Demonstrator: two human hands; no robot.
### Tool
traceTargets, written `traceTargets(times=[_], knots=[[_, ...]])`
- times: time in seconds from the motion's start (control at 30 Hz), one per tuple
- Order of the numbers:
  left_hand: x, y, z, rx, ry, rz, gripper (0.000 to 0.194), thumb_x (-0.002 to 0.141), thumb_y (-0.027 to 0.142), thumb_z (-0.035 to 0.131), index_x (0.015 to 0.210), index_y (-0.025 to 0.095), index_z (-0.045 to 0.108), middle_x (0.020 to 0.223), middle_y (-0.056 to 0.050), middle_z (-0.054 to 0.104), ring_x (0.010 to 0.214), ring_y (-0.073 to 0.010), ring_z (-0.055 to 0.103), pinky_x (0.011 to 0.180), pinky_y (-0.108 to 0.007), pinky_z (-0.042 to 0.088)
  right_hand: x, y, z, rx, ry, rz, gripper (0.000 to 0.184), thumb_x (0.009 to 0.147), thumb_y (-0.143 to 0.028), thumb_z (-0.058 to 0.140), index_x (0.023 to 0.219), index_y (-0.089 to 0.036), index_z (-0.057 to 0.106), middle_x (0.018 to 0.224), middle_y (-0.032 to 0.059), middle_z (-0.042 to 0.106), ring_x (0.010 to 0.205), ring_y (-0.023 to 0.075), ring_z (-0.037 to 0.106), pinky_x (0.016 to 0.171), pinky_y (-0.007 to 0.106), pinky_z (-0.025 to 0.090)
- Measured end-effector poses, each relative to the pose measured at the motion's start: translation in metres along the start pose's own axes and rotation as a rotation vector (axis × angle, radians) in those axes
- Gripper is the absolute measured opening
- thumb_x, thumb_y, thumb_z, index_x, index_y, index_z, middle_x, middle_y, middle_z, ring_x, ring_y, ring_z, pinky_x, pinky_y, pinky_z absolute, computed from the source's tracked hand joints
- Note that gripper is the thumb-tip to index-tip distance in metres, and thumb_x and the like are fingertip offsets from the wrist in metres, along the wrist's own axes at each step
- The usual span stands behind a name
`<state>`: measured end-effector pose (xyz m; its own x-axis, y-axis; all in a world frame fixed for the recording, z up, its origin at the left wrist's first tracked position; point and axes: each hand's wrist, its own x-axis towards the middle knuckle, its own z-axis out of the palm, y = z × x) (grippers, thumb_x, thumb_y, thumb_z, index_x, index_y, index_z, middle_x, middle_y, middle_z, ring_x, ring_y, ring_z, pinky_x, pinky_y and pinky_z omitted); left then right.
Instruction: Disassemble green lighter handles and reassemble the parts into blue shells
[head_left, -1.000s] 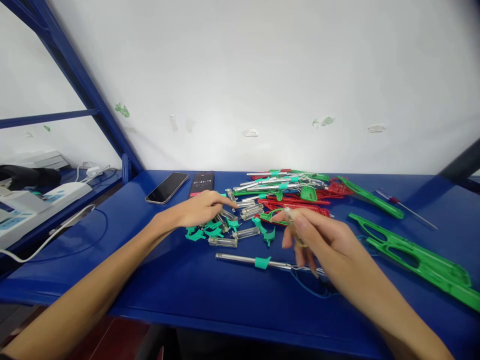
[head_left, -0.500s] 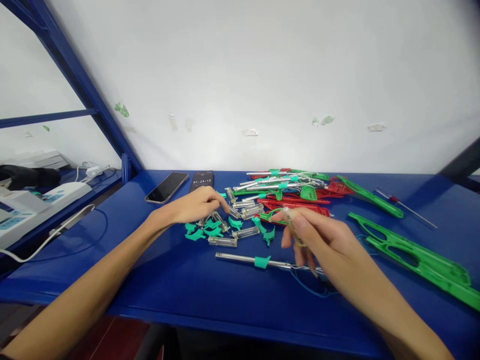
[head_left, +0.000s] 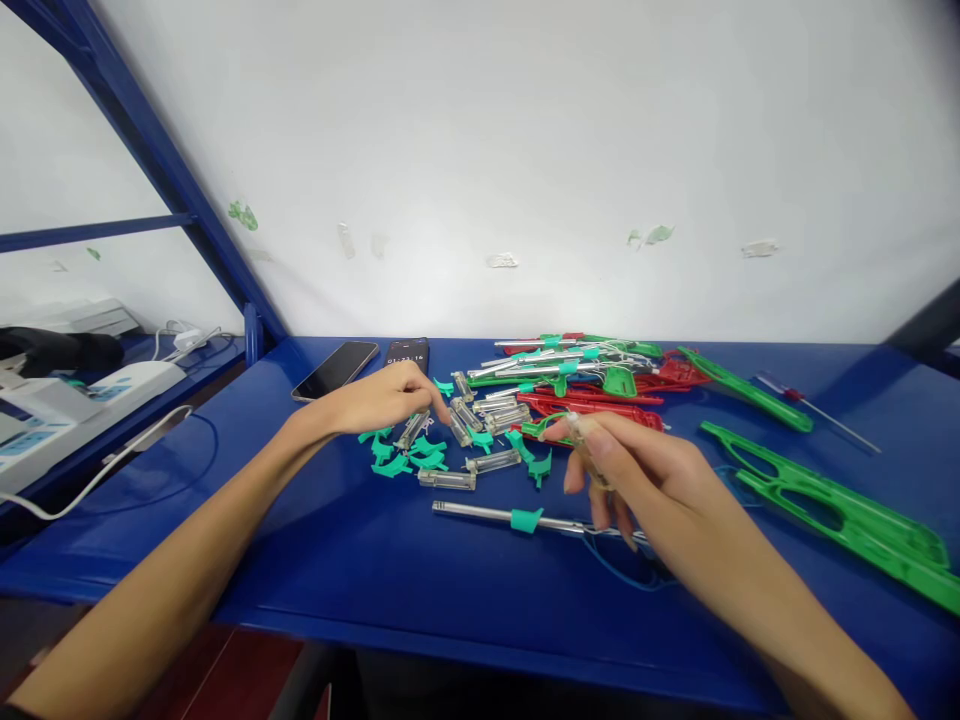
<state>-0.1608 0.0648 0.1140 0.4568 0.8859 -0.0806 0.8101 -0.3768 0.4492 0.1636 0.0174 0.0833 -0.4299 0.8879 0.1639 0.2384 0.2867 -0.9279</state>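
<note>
My left hand (head_left: 386,398) is over a loose pile of short clear plastic tubes. Its index finger points down and touches or nearly touches one clear tube (head_left: 459,428); the other fingers are partly hidden, and I see nothing held. Teal plastic clips (head_left: 427,455) lie around the tubes. My right hand (head_left: 637,465) is raised over the table, pinching a small clear tube-like piece (head_left: 587,450) with a whitish end between thumb and fingers. Below it lies a silver metal rod (head_left: 480,513) with a teal clip and thin wires.
Behind the tubes, metal rods with clips (head_left: 540,365) lie heaped with red plastic shells (head_left: 600,408). Green shells (head_left: 847,510) and a screwdriver (head_left: 825,410) lie right. Two phones, one dark-screened (head_left: 335,370), one showing a timer (head_left: 407,354), are at the back left.
My left hand has shifted slightly left and up, and the clear tubes by its fingertips lie differently. My right hand keeps its pinch on the clear piece. The timer has advanced.
</note>
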Motion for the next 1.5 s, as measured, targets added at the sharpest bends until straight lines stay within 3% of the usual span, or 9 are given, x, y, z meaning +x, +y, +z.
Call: traceTargets(times=[0.13, 0.3, 0.53, 0.7, 0.9, 1.23, 1.4, 1.5], knots=[[-0.003, 0.003, -0.006, -0.055, -0.031, -0.028, 0.045, 0.096, 0.029, 0.041, 0.082, 0.016, 0.082, 0.059, -0.003, 0.053, 0.054, -0.0142, 0.038, 0.056, -0.029, 0.041, -0.001, -0.001, 0.0, -0.003, -0.006, -0.002, 0.056, 0.11, -0.071, 0.047, 0.084, -0.025, 0.065, 0.072, -0.0036, 0.064, 0.057, 0.0089, 0.058, 0.051, 0.023, 0.042], [-0.006, 0.007, -0.008, -0.115, -0.151, -0.062, 0.043, 0.092, 0.025, 0.044, 0.073, 0.015, 0.081, 0.054, -0.001, 0.041, 0.049, -0.0129, 0.03, 0.048, -0.03, 0.032, -0.001, 0.0, 0.001, -0.01, 0.006, 0.014, 0.055, 0.109, -0.071, 0.049, 0.085, -0.025, 0.066, 0.068, -0.0044, 0.062, 0.054, 0.0093, 0.055, 0.05, 0.024, 0.041], [-0.002, 0.005, -0.004, -0.121, -0.116, -0.089, 0.045, 0.096, 0.027, 0.042, 0.087, 0.015, 0.084, 0.058, 0.002, 0.033, 0.051, -0.0131, 0.028, 0.05, -0.031, 0.031, 0.0, 0.0, 0.0, -0.007, 0.009, -0.004, 0.054, 0.109, -0.069, 0.048, 0.085, -0.024, 0.066, 0.072, -0.0034, 0.064, 0.054, 0.009, 0.055, 0.049, 0.024, 0.041], [-0.004, -0.006, -0.008, -0.078, -0.068, -0.098, 0.044, 0.102, 0.032, 0.043, 0.085, 0.015, 0.08, 0.057, 0.002, 0.043, 0.052, -0.0123, 0.034, 0.055, -0.03, 0.038, 0.0, 0.001, 0.001, -0.021, -0.008, -0.015, 0.052, 0.112, -0.065, 0.047, 0.086, -0.024, 0.066, 0.065, -0.0042, 0.062, 0.053, 0.0096, 0.055, 0.05, 0.023, 0.042], [-0.009, -0.026, -0.017, 0.013, -0.01, -0.194, 0.045, 0.108, 0.056, 0.059, 0.087, 0.017, 0.067, 0.069, 0.004, 0.057, 0.057, -0.0118, 0.05, 0.059, -0.027, 0.047, 0.0, 0.001, 0.0, -0.03, -0.006, -0.026, 0.053, 0.112, -0.065, 0.046, 0.086, -0.024, 0.066, 0.066, -0.004, 0.062, 0.053, 0.0085, 0.057, 0.049, 0.022, 0.041], [-0.008, -0.029, -0.015, 0.064, -0.059, -0.243, 0.039, 0.108, 0.052, 0.062, 0.097, 0.015, 0.068, 0.079, 0.002, 0.063, 0.063, -0.0121, 0.057, 0.062, -0.027, 0.053, 0.0, 0.003, 0.003, 0.004, 0.022, -0.034, 0.045, 0.112, -0.061, 0.05, 0.106, -0.024, 0.076, 0.08, -0.0008, 0.068, 0.054, 0.0105, 0.059, 0.046, 0.023, 0.043], [-0.014, -0.034, -0.023, 0.118, -0.104, -0.313, 0.034, 0.106, 0.049, 0.067, 0.102, 0.015, 0.071, 0.09, -0.001, 0.07, 0.074, -0.0152, 0.066, 0.07, -0.031, 0.058, 0.0, 0.0, 0.003, -0.012, 0.021, -0.043, 0.049, 0.112, -0.06, 0.05, 0.091, -0.022, 0.073, 0.077, 0.0001, 0.068, 0.053, 0.0108, 0.057, 0.047, 0.024, 0.043], [-0.016, -0.037, -0.024, 0.129, -0.174, -0.354, 0.033, 0.106, 0.047, 0.068, 0.112, 0.015, 0.071, 0.101, -0.004, 0.072, 0.083, -0.0173, 0.07, 0.077, -0.035, 0.062, 0.001, 0.001, 0.003, -0.001, 0.027, -0.041, 0.049, 0.111, -0.062, 0.05, 0.095, -0.023, 0.074, 0.08, 0.0003, 0.068, 0.054, 0.0109, 0.058, 0.047, 0.024, 0.043]])
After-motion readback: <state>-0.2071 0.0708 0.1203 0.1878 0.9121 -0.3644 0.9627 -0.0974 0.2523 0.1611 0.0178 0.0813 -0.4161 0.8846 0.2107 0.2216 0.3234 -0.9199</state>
